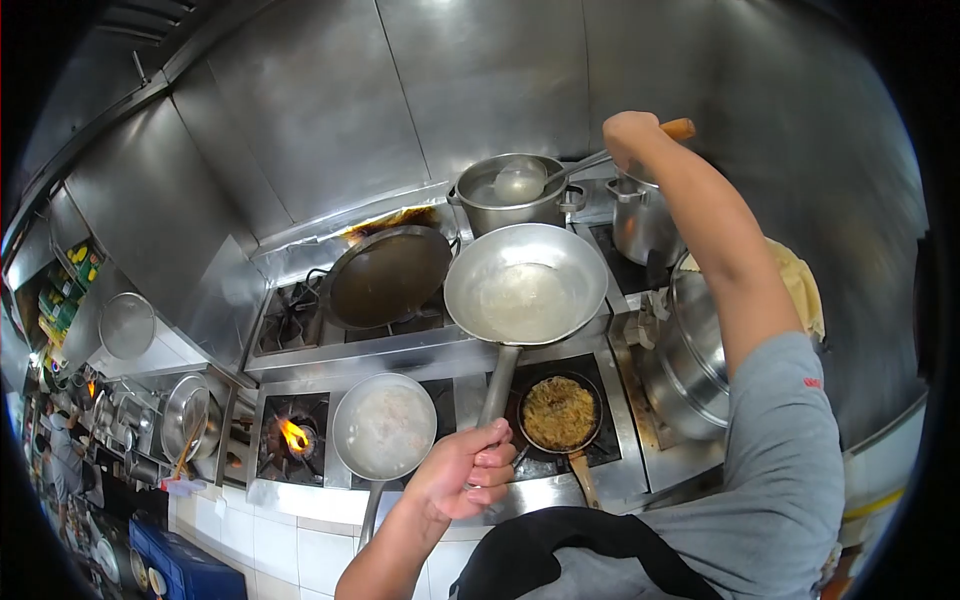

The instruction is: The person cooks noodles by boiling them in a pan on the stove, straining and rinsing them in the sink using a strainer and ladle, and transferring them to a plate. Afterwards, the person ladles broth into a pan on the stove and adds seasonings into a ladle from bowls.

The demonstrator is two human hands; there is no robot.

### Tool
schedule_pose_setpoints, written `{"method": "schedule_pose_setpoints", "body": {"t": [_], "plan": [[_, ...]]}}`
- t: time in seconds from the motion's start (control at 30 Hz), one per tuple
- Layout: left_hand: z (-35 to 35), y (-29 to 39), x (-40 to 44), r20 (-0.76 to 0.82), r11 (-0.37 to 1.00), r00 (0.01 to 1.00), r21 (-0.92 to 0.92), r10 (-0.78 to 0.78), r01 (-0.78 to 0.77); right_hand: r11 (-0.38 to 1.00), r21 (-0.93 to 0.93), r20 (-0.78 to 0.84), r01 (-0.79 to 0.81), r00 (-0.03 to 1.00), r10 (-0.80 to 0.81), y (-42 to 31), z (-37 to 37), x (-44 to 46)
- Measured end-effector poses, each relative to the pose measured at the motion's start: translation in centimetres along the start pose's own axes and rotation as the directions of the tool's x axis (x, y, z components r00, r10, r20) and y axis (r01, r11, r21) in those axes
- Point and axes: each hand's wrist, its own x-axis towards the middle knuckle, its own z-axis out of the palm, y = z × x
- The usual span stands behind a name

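Note:
My left hand (468, 472) is closed round the handle of a wide silver frying pan (470, 290), which is held up over the stove with a little pale liquid in its bottom. Stretched out to the back right, my right hand (632, 138) grips a ladle (520, 181) by its wooden-ended handle. The ladle's bowl is at the mouth of a steel pot (512, 215) on the back row. Below the raised pan, a smaller pan (385, 428) holds cloudy whitish liquid. A dark skillet (560, 413) to its right contains a browned, omelette-like food.
A burner flame (293, 435) burns openly at the front left. A large dark wok (390, 278) leans on the back left burners. Another steel pot (645, 220), a big steamer-like pot (685, 360) and a yellow cloth (797, 285) stand right. A person (65, 455) is far left.

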Motion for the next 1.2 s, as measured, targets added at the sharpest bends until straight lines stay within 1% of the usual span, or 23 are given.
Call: {"method": "schedule_pose_setpoints", "body": {"t": [0.03, 0.07, 0.13, 0.17, 0.23, 0.27, 0.33, 0.47, 0.53, 0.57, 0.6, 0.7, 0.8, 0.83, 0.87, 0.93, 0.97, 1.03, 1.07, 1.13, 1.17, 1.2], "plan": [[0.0, 0.1, 0.0, 0.011, 1.000, 1.000, -0.016, -0.005, 0.005, 0.999, -0.027, 0.141, 0.029, 0.990, -0.025, 0.1, -0.5, 0.1], [0.0, 0.1, 0.0, 0.010, 1.000, 1.000, -0.013, -0.003, 0.003, 0.999, -0.024, 0.139, 0.028, 0.990, -0.024, 0.3, -0.7, 0.5], [0.1, 0.2, 0.1, 0.016, 1.000, 1.000, -0.012, -0.005, 0.005, 0.998, 0.047, 0.310, -0.030, 0.951, 0.014, 0.9, -1.1, 1.2], [0.1, 0.2, 0.2, 0.016, 1.000, 1.000, -0.009, -0.002, 0.002, 0.998, 0.050, 0.307, -0.030, 0.952, 0.013, 1.1, -1.2, 1.4], [0.1, 0.3, 0.2, 0.018, 1.000, 1.000, -0.007, 0.003, -0.003, 0.992, 0.002, 0.370, -0.130, 0.921, 0.120, 1.5, -1.6, 1.7], [0.1, 0.4, 0.2, 0.019, 1.000, 1.000, -0.003, 0.006, -0.006, 0.991, 0.004, 0.367, -0.132, 0.922, 0.121, 1.9, -1.8, 1.8], [0.0, 0.4, 0.2, 0.033, 1.000, 0.999, -0.025, 0.010, -0.009, 0.989, 0.016, 0.419, -0.147, 0.899, 0.127, 2.7, -1.7, 1.9], [0.1, 0.7, 0.4, -0.001, 1.000, 1.000, -0.003, 0.004, -0.004, 0.990, 0.046, 0.413, -0.132, 0.905, 0.101, 3.9, -2.8, -0.5], [0.0, 0.7, 0.4, 0.023, 1.000, 1.000, -0.005, 0.013, -0.012, 0.974, 0.039, 0.417, -0.224, 0.889, 0.188, 4.8, -2.7, -0.4], [-0.1, 0.8, 0.5, 0.031, 1.000, 1.000, -0.011, 0.005, -0.005, 0.981, 0.065, 0.419, -0.183, 0.897, 0.139, 5.2, -2.6, -0.8], [-0.1, 0.8, 0.5, 0.030, 1.000, 1.000, -0.019, -0.005, 0.006, 0.981, 0.058, 0.430, -0.183, 0.892, 0.141, 5.7, -2.3, -1.3], [-0.2, 0.8, 0.6, 0.043, 1.000, 0.999, -0.004, 0.007, -0.007, 0.992, 0.093, 0.269, -0.084, 0.961, 0.056, 6.6, -3.5, -4.9], [0.0, 0.8, 0.4, 0.052, 1.000, 0.999, -0.021, 0.008, -0.007, 0.991, 0.099, 0.268, -0.088, 0.962, 0.058, 7.4, -3.4, -7.0], [0.1, 0.7, 0.3, 0.045, 1.000, 0.999, -0.019, 0.014, -0.013, 0.985, 0.115, 0.290, -0.125, 0.953, 0.087, 7.8, -3.1, -7.1], [0.2, 0.6, 0.2, 0.044, 1.000, 0.999, -0.020, 0.006, -0.005, 0.985, 0.115, 0.298, -0.129, 0.950, 0.090, 7.9, -2.8, -8.0], [0.3, 0.6, 0.0, 0.054, 1.000, 0.998, -0.009, 0.018, -0.018, 0.983, 0.134, 0.186, -0.128, 0.977, 0.102, 8.0, -2.2, -9.6], [0.4, 0.6, -0.1, 0.054, 1.000, 0.998, -0.015, 0.013, -0.012, 0.983, 0.132, 0.194, -0.130, 0.976, 0.103, 8.0, -1.9, -10.3], [0.5, 0.6, -0.3, 0.058, 1.000, 0.998, -0.023, 0.016, -0.015, 0.982, 0.148, 0.099, -0.114, 0.990, 0.100, 8.1, -1.1, -11.8], [0.5, 0.5, -0.4, 0.065, 0.999, 0.998, -0.032, 0.025, -0.023, 0.982, 0.147, 0.110, -0.115, 0.989, 0.099, 7.9, -0.9, -13.0], [0.3, 0.3, -0.4, 0.065, 0.999, 0.998, -0.039, 0.023, -0.021, 0.965, 0.245, 0.040, -0.098, 0.995, 0.091, 7.3, -0.7, -15.2], [0.3, 0.2, -0.5, 0.075, 0.999, 0.997, -0.044, 0.026, -0.023, 0.965, 0.243, 0.047, -0.095, 0.995, 0.086, 7.5, 0.1, -15.2], [0.3, 0.1, -0.6, 0.084, 0.998, 0.996, -0.050, 0.027, -0.023, 0.973, 0.227, -0.027, -0.044, 0.998, 0.051, 7.9, 1.3, -15.2]]}}
